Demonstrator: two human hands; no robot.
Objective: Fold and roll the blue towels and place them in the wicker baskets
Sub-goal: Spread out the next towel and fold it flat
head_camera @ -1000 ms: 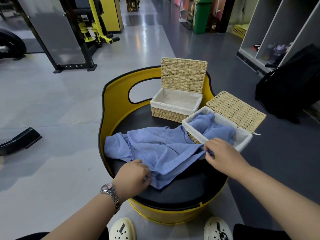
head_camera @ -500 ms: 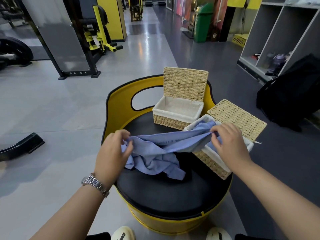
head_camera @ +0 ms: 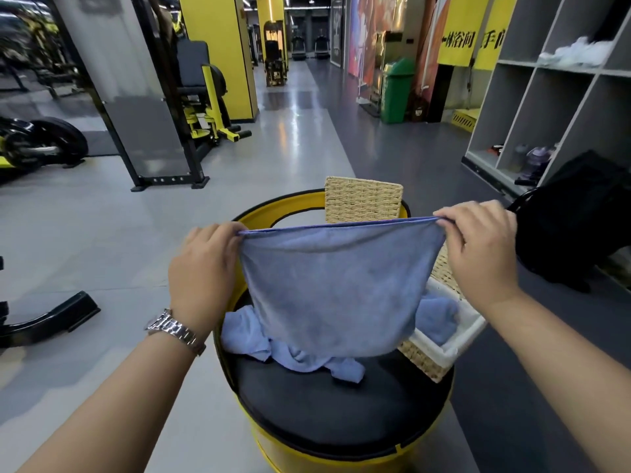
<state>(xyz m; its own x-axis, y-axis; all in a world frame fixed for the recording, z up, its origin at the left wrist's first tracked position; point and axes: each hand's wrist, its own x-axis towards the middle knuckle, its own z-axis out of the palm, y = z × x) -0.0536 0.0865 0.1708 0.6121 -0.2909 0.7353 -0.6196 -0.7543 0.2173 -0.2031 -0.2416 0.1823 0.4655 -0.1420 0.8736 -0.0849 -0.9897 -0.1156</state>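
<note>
A blue towel point(head_camera: 336, 291) hangs spread in the air above the seat, stretched by its top edge. My left hand point(head_camera: 205, 268) pinches its left corner and my right hand point(head_camera: 478, 250) pinches its right corner. A second blue towel point(head_camera: 293, 353) lies crumpled on the black seat point(head_camera: 334, 414) below. A third blue towel point(head_camera: 437, 315) sits in the right wicker basket point(head_camera: 444, 353). The far wicker basket's raised lid point(head_camera: 363, 199) shows above the held towel; the basket itself is hidden behind it.
The baskets stand on a yellow barrel chair point(head_camera: 307, 455) with a curved backrest. A black bag point(head_camera: 573, 220) lies on the floor at right, below grey cubby shelves point(head_camera: 553, 97). Gym machines point(head_camera: 191, 97) stand at left, and a black bench foot point(head_camera: 47, 319) lies nearby.
Both hands have lifted the towel off the seat and pulled it apart, so it now hangs flat. The view has tilted upward.
</note>
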